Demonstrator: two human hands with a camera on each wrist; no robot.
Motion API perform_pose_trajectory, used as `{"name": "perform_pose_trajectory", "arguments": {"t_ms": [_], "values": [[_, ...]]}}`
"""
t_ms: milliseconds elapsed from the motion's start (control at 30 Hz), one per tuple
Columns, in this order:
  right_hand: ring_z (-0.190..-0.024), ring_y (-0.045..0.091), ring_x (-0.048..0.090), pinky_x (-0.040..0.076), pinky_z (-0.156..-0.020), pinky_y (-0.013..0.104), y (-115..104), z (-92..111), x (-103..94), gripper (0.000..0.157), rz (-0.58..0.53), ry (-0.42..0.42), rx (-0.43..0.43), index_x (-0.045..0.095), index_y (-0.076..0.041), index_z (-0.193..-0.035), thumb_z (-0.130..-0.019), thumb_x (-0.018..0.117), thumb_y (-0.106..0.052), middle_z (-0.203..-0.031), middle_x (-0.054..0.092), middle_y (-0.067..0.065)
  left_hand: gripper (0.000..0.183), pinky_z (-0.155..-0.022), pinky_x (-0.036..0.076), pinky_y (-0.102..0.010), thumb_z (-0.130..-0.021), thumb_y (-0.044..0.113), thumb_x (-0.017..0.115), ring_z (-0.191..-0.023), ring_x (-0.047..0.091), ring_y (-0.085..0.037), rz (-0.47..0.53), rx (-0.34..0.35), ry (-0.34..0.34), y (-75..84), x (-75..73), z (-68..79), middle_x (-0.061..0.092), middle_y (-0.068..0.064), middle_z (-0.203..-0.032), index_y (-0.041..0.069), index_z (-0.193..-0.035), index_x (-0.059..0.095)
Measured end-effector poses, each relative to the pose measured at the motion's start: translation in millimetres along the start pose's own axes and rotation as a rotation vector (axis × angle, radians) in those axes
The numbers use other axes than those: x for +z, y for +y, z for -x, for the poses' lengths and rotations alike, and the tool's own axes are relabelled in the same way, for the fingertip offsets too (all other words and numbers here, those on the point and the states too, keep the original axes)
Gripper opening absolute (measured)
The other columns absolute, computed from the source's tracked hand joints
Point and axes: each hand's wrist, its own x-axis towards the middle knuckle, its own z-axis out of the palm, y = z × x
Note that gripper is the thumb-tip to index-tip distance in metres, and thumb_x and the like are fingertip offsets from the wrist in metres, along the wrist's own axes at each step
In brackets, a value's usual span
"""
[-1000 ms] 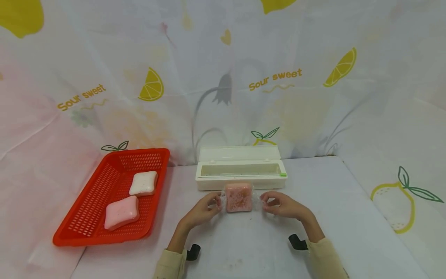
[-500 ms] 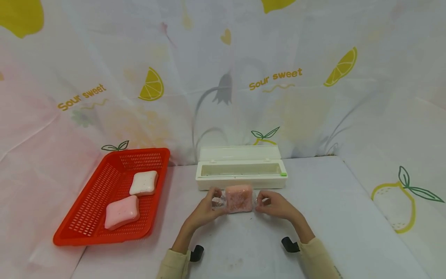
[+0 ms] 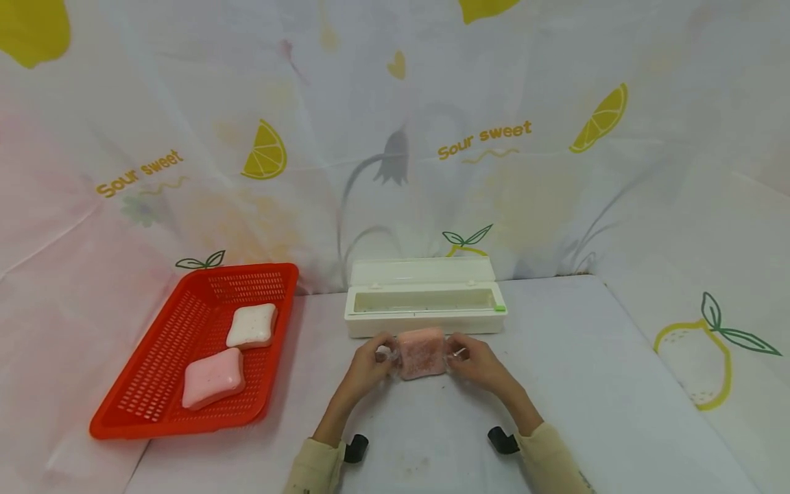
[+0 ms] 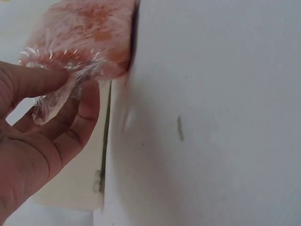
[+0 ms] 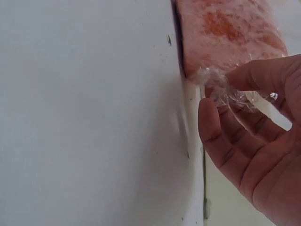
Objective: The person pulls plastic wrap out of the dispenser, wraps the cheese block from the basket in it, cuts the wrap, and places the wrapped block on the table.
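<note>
Both hands have edged inward: the left hand (image 3: 365, 365) pinches the clear film (image 4: 70, 77) at the pink block's (image 3: 422, 353) nine o'clock, the right hand (image 3: 476, 359) at three, apparently gathering the wrap snugger. The white box (image 3: 426, 325) sits at the block's twelve.

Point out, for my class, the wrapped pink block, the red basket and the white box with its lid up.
Wrapped pink block (image 3: 422, 355): head view, middle of its broad face.
Red basket (image 3: 185, 427): head view, its near side.
White box (image 3: 426, 320): head view, front wall below its opening.
</note>
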Motion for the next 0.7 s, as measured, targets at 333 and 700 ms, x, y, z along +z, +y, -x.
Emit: {"name": "perform_pose_trajectory", "arguments": {"t_ms": [333, 700], "values": [[-0.092, 0.018, 0.060, 0.052, -0.080, 0.031, -15, 6, 8.7, 0.022, 0.004, 0.009, 0.091, 0.061, -0.009, -0.104, -0.085, 0.065, 0.002, -0.100, 0.063, 0.002, 0.026, -0.076, 0.054, -0.034, -0.084, -0.012, 0.062, -0.088, 0.062, -0.021, 0.011, -0.026, 0.114, -0.6, 9.0, -4.0, 0.063, -0.008, -0.101, 0.004, -0.105, 0.062], [-0.085, 0.015, 0.060, 0.052, -0.071, 0.029, -52, 33, 17.1, 0.036, 0.079, -0.049, 0.077, 0.057, -0.006, -0.106, -0.077, 0.077, -0.001, -0.097, 0.062, 0.001, 0.023, -0.070, 0.052, -0.029, -0.089, -0.006, 0.061, -0.088, 0.063, -0.022, 0.046, 0.002, -0.001, 12.6, -4.3, -15.6, 0.066, -0.014, -0.107, -0.001, -0.112, 0.065]]}}
